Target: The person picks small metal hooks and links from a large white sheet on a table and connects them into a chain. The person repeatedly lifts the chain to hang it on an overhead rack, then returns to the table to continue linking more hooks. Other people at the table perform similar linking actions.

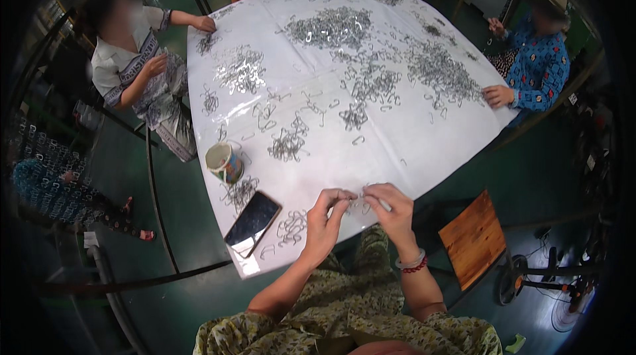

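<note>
White table (pixel 411 150) edge: both hands pinch metal clips (pixel 361 201).

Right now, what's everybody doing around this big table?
Several people sit around a white-covered table strewn with heaps of small metal clips. The person wearing the camera has both hands at the near edge: the left hand and right hand meet over a few clips, pinching them between the fingertips. A phone and a cup sit to the left. Other people's hands rest at the far and side edges.
</note>
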Available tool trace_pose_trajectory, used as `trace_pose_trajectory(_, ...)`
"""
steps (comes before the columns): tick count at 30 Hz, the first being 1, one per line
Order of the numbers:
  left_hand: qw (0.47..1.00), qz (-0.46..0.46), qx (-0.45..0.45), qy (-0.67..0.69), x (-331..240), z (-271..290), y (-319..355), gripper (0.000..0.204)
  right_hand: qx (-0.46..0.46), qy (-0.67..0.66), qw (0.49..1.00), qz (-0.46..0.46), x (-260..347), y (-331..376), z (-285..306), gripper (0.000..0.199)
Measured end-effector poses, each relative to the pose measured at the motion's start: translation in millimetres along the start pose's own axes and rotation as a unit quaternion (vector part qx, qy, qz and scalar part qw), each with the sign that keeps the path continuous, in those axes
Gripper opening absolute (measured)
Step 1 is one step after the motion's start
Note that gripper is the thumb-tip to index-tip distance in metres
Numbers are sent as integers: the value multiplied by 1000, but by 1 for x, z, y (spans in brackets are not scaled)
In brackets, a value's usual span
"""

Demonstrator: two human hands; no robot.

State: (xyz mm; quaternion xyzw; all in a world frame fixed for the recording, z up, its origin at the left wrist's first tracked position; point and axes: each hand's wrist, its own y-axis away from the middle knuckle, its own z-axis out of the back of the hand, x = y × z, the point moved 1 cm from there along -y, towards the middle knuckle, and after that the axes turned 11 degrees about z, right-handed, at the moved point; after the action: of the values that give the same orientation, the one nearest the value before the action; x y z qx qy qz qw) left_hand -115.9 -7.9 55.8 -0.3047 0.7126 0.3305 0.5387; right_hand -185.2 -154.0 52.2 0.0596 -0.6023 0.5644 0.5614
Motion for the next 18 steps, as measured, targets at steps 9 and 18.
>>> trace_pose_trajectory(9, 996, -35, -28, -73, -6, 17, -12, 8, 251, 276, 919, 125, -164, -79, 0, 12)
trace_pose_trajectory(18, 969, -86, -94, -214, -12, 15, -4, 10, 72, 277, 955, 82, -106, -48, -17, 6)
